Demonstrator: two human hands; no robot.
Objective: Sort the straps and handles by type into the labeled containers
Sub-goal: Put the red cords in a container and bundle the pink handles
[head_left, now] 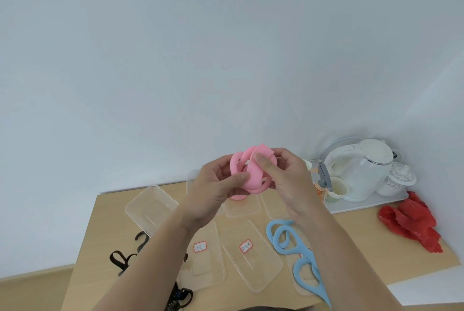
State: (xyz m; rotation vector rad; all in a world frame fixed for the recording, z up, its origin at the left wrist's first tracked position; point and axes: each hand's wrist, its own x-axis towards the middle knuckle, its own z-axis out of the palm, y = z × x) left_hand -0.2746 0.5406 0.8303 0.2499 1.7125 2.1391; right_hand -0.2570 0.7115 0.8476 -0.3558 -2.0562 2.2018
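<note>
Aloft, pink strap [247, 175] pinched between left hand [218, 190], right hand [283, 177].

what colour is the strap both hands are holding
Pink: the strap gripped by the left hand and right hand, in the head view.

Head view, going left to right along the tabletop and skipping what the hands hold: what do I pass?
dark straps → left labelled container → right labelled container → blue straps → white kettle → red cloth

Both hands [218, 190] [286, 180] grip coiled pink strap [247, 172] above table [364, 233].
</note>
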